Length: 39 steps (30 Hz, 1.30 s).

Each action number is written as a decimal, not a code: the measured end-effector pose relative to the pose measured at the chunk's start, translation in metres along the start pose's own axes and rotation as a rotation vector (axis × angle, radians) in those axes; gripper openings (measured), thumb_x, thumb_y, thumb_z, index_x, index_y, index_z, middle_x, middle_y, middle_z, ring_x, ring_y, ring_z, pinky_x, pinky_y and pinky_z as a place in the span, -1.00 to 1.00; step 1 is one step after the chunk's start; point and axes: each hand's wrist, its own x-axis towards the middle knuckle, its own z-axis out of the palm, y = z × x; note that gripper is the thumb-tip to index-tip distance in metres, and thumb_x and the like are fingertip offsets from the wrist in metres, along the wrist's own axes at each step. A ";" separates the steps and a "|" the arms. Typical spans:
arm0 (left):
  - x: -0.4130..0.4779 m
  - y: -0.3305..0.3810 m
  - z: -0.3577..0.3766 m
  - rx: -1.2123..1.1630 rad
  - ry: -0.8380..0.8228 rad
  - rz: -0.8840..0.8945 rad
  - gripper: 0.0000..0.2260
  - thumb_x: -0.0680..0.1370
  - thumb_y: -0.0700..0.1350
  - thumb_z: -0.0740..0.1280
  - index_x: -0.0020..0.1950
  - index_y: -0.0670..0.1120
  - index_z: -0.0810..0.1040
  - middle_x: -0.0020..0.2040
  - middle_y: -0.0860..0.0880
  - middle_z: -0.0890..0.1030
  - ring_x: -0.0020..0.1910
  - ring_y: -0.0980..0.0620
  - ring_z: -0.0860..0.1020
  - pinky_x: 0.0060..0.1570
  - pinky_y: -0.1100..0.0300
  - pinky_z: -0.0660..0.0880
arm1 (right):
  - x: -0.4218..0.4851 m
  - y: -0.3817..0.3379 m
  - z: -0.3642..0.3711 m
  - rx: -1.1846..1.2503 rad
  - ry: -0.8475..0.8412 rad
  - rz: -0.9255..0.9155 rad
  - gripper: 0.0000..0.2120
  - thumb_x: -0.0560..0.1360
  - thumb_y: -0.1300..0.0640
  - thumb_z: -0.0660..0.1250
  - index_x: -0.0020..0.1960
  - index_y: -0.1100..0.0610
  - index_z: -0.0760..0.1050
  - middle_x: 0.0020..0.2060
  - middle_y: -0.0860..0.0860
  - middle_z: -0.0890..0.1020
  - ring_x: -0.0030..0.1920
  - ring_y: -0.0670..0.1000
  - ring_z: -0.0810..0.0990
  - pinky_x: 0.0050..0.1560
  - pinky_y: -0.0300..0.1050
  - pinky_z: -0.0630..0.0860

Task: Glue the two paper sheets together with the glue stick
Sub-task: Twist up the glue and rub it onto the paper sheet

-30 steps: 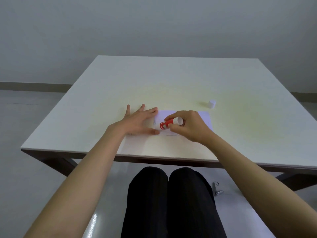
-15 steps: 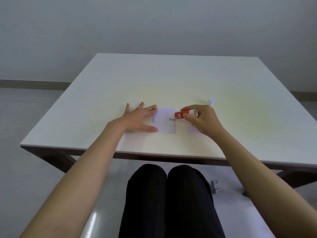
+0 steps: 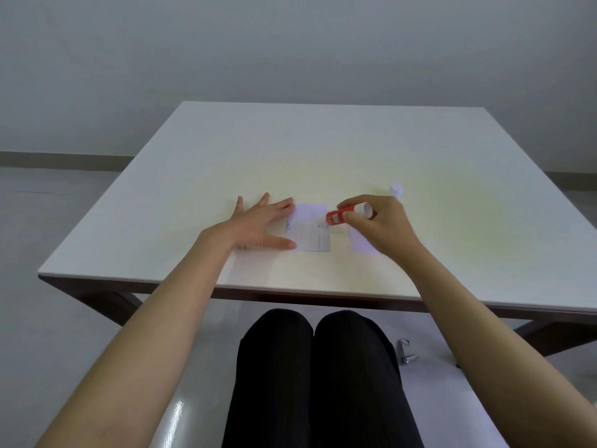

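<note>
A small printed paper sheet (image 3: 309, 231) lies flat on the white table (image 3: 323, 150). My left hand (image 3: 261, 226) rests flat on the sheet's left edge, fingers spread. My right hand (image 3: 378, 223) holds a red and white glue stick (image 3: 342, 215) sideways, its red end pointing left over the sheet's upper right corner. A second plain white sheet (image 3: 361, 242) lies to the right, mostly hidden under my right hand. The glue stick's white cap (image 3: 396, 190) stands on the table just beyond my right hand.
The table's near edge (image 3: 290, 287) runs just in front of my knees (image 3: 310, 331). A small metal object (image 3: 406, 352) lies on the floor to the right of my legs. A grey wall stands behind the table.
My right hand carried the glue stick from the sheet's lower middle up and to the right, then slightly back left to the upper right corner. My left hand stayed pressed on the sheet.
</note>
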 end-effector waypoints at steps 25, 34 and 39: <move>-0.007 -0.006 0.010 -0.207 0.071 0.043 -0.26 0.49 0.19 0.28 0.53 0.14 -0.08 0.54 0.24 -0.07 0.52 0.13 -0.25 0.41 -0.09 -0.43 | 0.005 -0.005 0.008 0.614 0.030 0.377 -0.84 0.51 0.16 0.30 0.03 0.18 0.59 -0.23 0.08 0.68 -0.46 -0.05 0.52 -0.40 -0.25 0.35; -0.012 0.062 -0.003 -0.959 0.660 0.122 -0.89 0.42 0.03 0.42 -0.08 0.17 0.68 -0.08 0.23 0.70 0.02 0.30 0.61 0.08 0.32 0.45 | -0.007 -0.031 0.045 1.339 -0.149 0.672 -0.79 0.55 0.06 0.26 0.09 0.14 0.53 -0.19 0.00 0.68 -0.47 -0.08 0.49 -0.43 -0.28 0.34; -0.007 0.071 -0.005 -1.044 0.763 0.001 -0.95 0.34 0.03 0.49 -0.30 0.19 0.67 -0.26 0.23 0.70 -0.17 0.26 0.65 -0.11 0.34 0.46 | -0.011 -0.029 0.043 1.072 -0.124 0.569 -0.77 0.55 0.01 0.25 0.09 0.10 0.57 -0.08 0.01 0.68 -0.36 -0.03 0.56 -0.29 -0.20 0.36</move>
